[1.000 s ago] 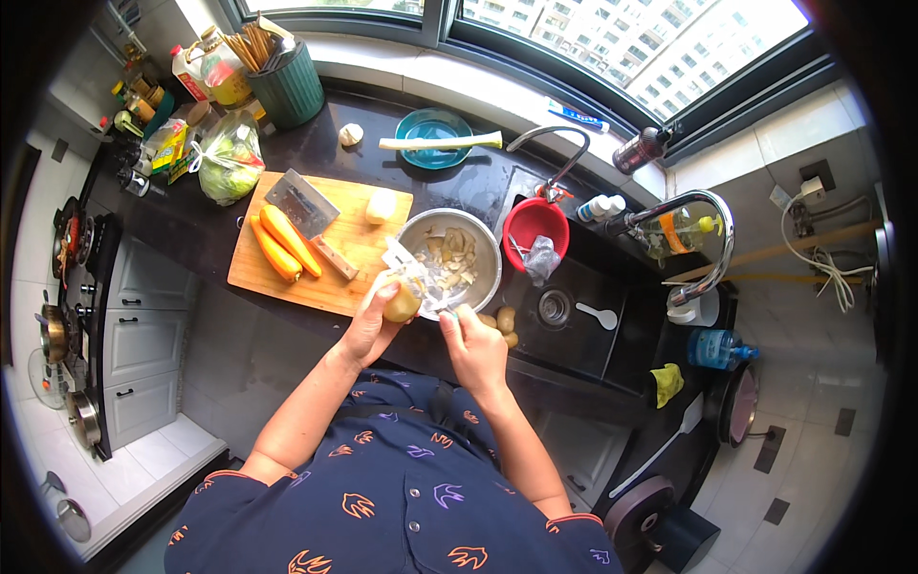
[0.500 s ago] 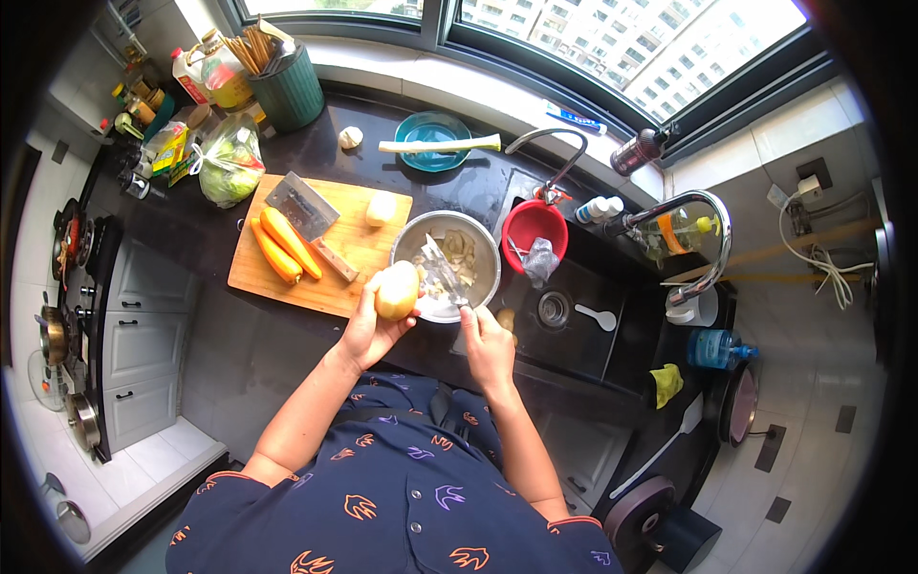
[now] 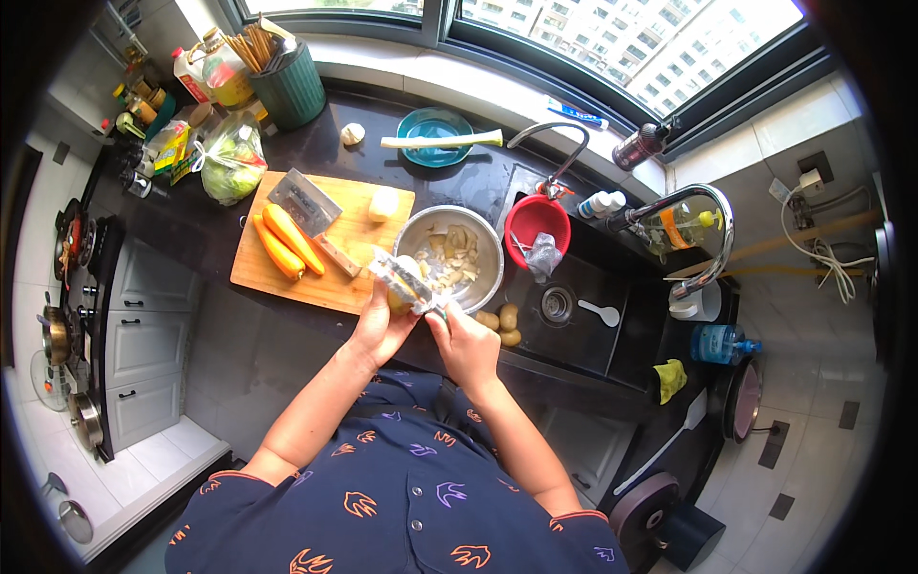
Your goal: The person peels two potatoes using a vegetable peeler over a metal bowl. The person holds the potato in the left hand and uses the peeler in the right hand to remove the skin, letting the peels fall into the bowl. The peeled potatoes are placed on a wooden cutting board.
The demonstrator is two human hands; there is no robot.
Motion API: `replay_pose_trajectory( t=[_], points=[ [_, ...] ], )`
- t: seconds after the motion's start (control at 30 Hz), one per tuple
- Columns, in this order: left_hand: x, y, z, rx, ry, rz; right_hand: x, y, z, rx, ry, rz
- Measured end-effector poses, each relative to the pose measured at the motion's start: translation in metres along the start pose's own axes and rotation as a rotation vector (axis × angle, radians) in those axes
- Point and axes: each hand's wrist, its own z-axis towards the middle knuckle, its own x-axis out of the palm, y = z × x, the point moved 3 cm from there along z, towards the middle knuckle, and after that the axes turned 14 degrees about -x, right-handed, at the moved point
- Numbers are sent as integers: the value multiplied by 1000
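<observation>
In my left hand [image 3: 380, 333] is a potato [image 3: 397, 303], its top mostly hidden by a shiny metal peeler [image 3: 405, 278]. My right hand [image 3: 466, 342] grips the peeler's handle, and its blade end lies over the potato. Just beyond both hands stands a metal bowl [image 3: 495, 251] with peelings [image 3: 453, 256] inside. On the wooden cutting board [image 3: 359, 204] to the left lie carrots [image 3: 290, 237], a cleaver [image 3: 303, 203] and a pale peeled potato [image 3: 383, 204]. Several unpeeled potatoes [image 3: 508, 321] rest at the sink's edge, right of my right hand.
The black sink [image 3: 574, 359] holds a red basin [image 3: 525, 218] and a white spoon [image 3: 600, 313]. Behind the bowl, a leek stalk [image 3: 449, 141] lies across a teal plate [image 3: 421, 124]. Garlic [image 3: 352, 134], bagged vegetables [image 3: 229, 167] and a green chopstick holder [image 3: 292, 91] stand at the back left.
The peeler has moved left from above the bowl onto the potato, my right hand with it. My left hand has drawn slightly nearer to me, and the potatoes beside the bowl show more.
</observation>
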Motion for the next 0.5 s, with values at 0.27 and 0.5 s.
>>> replay_pose_trajectory(
  t=[0.27,0.5],
  points=[
    [-6,-9,-1,-42,-13,39,4,-57,-19,479,140,80],
    [-15,0,10,-4,34,91,-4,10,3,85,24,76]
  ],
)
